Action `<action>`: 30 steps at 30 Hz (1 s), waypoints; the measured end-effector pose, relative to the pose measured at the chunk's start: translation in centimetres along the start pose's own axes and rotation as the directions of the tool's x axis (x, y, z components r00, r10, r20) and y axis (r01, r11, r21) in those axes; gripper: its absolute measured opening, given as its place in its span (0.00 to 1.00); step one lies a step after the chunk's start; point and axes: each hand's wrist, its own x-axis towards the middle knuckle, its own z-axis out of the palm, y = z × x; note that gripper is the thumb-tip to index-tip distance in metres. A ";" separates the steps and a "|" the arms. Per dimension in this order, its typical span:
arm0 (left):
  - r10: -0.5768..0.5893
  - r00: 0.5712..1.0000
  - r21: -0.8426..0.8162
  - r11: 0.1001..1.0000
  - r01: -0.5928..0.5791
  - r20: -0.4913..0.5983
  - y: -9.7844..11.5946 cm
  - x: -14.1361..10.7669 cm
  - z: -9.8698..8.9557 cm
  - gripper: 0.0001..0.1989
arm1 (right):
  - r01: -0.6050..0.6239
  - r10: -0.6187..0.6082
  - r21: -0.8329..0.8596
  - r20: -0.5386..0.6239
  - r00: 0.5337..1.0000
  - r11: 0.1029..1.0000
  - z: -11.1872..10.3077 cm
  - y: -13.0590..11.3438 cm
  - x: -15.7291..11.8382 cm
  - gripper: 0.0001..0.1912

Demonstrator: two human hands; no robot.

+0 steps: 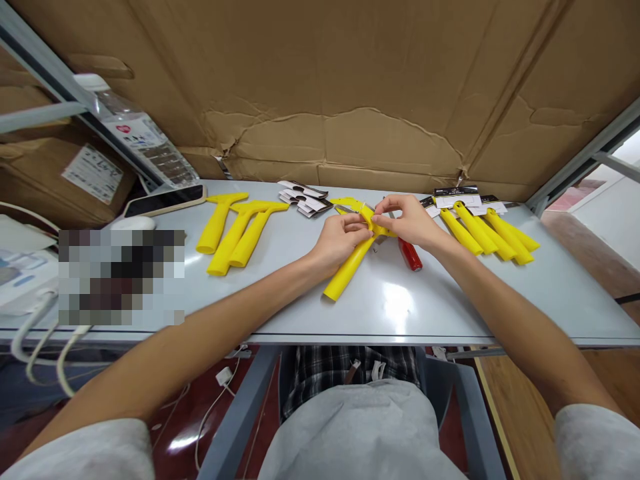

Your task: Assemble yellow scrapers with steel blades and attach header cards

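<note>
A yellow T-shaped plastic handle (349, 271) lies slanted over the table, its hollow-looking round end toward me. My left hand (337, 241) is closed on it just below its crosspiece. At the crosspiece, the fingers of my right hand (410, 221) are pinched together; whether they also hold a small part is hidden. Just behind my fingers lies another yellow piece (347, 202), partly covered. Beside my right wrist rests a red-handled tool (411, 255), its far end hidden under the hand. A small dark bit (375, 250) lies near the handle.
Three yellow T-shaped handles (215, 227) lie at the left, and several yellow handles (495, 233) with black-and-white cards (457, 197) at the right. Folded cards (304, 198) sit at the back. A phone (165, 200) and plastic bottle (143, 133) stand left, before a cardboard wall (325, 87).
</note>
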 end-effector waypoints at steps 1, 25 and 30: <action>-0.009 1.000 -0.006 1.000 0.009 -0.001 0.1 0.0 0.0 0.08 | 0.001 0.000 0.023 -0.004 1.000 1.000 0.1 0.0 0.0 0.06; -0.166 0.967 -0.353 0.931 0.090 -0.191 0.3 3.7 -2.9 0.13 | -0.117 0.154 -0.613 0.007 0.988 0.781 -4.2 2.2 -0.8 0.19; -0.178 0.968 -0.374 0.922 0.101 -0.177 -0.1 3.5 -2.3 0.10 | 0.079 0.120 -0.571 0.303 0.945 0.817 -6.3 1.9 -1.3 0.22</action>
